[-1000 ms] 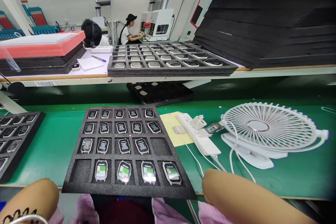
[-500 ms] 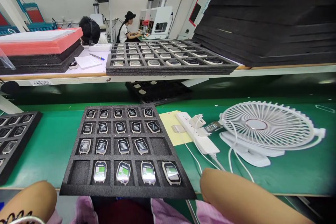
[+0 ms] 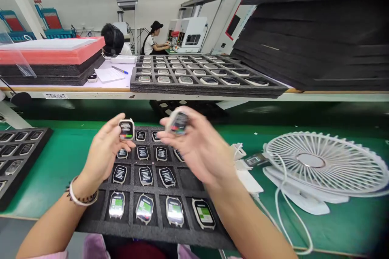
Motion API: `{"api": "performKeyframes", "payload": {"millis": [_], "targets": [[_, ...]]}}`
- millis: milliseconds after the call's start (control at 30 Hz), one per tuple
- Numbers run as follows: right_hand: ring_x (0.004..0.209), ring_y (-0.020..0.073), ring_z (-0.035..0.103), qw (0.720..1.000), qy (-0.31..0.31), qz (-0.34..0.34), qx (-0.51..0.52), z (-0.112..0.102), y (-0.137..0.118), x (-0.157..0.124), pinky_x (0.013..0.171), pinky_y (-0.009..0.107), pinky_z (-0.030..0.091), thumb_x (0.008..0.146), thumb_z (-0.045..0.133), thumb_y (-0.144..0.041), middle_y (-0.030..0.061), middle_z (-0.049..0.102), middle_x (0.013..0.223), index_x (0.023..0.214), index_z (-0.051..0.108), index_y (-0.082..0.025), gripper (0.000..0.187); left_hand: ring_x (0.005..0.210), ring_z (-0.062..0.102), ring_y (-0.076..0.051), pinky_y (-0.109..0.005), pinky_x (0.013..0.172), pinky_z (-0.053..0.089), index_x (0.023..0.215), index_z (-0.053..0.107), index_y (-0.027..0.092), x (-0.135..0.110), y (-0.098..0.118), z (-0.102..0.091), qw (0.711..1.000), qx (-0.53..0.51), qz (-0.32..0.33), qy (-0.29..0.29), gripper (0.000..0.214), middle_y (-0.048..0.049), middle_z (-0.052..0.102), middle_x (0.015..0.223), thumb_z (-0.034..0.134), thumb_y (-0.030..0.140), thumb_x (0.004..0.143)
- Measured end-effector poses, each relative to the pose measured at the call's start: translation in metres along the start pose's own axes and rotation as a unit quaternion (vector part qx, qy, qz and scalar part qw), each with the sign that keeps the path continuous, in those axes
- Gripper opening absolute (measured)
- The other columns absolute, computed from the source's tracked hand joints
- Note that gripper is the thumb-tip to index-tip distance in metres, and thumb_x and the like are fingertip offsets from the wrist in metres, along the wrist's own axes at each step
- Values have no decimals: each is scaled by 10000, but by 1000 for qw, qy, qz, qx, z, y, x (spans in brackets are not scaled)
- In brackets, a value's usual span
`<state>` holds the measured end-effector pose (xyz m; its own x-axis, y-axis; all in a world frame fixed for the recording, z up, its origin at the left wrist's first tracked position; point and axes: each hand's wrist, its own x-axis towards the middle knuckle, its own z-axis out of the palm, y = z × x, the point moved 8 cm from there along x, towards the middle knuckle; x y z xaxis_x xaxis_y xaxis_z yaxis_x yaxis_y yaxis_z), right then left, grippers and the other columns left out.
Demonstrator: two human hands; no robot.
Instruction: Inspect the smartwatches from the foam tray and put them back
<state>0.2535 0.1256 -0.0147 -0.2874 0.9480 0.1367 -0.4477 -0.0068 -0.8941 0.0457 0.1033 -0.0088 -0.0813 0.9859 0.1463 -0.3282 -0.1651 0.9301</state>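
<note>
My left hand pinches a strapless smartwatch with a lit screen, above the back left of a black foam tray. In my right hand, slightly blurred, a second smartwatch is tilted between thumb and fingers over the tray's back right. Below them, several watches lie in the tray's square compartments. The front row, such as this watch, shows green and white screens; those behind show white text on black. My hands and forearms cover some compartments.
On the right stand a white fan and a white power strip with cables. Another watch tray lies at left. The shelf holds a full watch tray, black foam stacks and a pen. Two people sit beyond.
Both hands have come into view over the tray, each with a smartwatch. The front right watch's screen now shows green and white squares. The camera view has shifted slightly.
</note>
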Motion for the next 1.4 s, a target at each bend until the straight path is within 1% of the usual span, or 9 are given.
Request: {"api": "performKeyframes", "payload": {"millis": [100,167,233,367,467,700,833,1033,1400], "targets": [[785,207,752,992,-23,100,77,5,50,15,734,323,610,895,710,-336,91,747,1022,1155,602,-213,307,640,666,-120,-219,577,523,1393,502,158,8,-41,4,996,41,-81,-7,686,-14,675,871,749,227,757],[739,181,750,986,-31,143,80,4,76,20,684,274,598,842,734,-229,86,752,1015,1160,584,-198,353,645,659,-107,-205,586,522,1393,487,146,9,-54,3,993,72,-86,-21,742,-9,675,885,764,186,706],[731,164,748,985,-41,148,73,2,86,21,671,252,591,806,734,-154,71,752,1023,1181,570,-200,411,633,648,-93,-194,576,516,1344,511,142,9,-60,2,992,92,-81,-33,701,-16,678,914,768,181,693],[736,155,744,988,-62,129,57,2,83,18,672,248,590,771,743,-108,41,747,1005,1214,559,-217,491,593,630,-71,-175,544,502,1220,539,160,10,-62,-1,991,114,-63,-40,563,-10,675,910,774,191,709],[755,160,741,989,-71,118,50,3,78,17,688,262,592,758,728,-102,33,741,997,1211,561,-221,497,597,649,-76,-179,551,525,1154,538,173,11,-63,0,991,113,-57,-46,498,-12,680,926,774,185,715],[707,137,712,992,-56,101,47,1,78,19,671,253,565,687,692,-86,-13,710,880,1118,584,-212,462,691,731,-135,-282,719,625,1211,538,176,6,-66,5,990,91,-87,-61,495,-46,683,1044,717,188,750],[630,113,670,993,-40,103,32,-3,81,20,605,229,526,721,768,-169,-13,701,841,1103,591,-196,422,689,741,-155,-295,701,638,1192,555,168,4,-66,6,989,86,-107,-56,459,-47,699,1010,699,217,759],[572,99,606,995,-25,98,16,-5,82,21,536,221,454,732,827,-269,-19,677,816,1086,596,-195,429,662,746,-167,-289,655,645,1155,586,175,2,-66,8,989,84,-108,-54,404,-21,705,944,720,256,783],[588,116,597,995,-28,99,-5,-1,78,19,567,255,436,673,722,-167,-28,673,825,1070,584,-213,423,682,747,-168,-304,683,643,1181,591,177,3,-68,6,988,80,-119,-51,439,-37,714,995,687,208,754]]}}
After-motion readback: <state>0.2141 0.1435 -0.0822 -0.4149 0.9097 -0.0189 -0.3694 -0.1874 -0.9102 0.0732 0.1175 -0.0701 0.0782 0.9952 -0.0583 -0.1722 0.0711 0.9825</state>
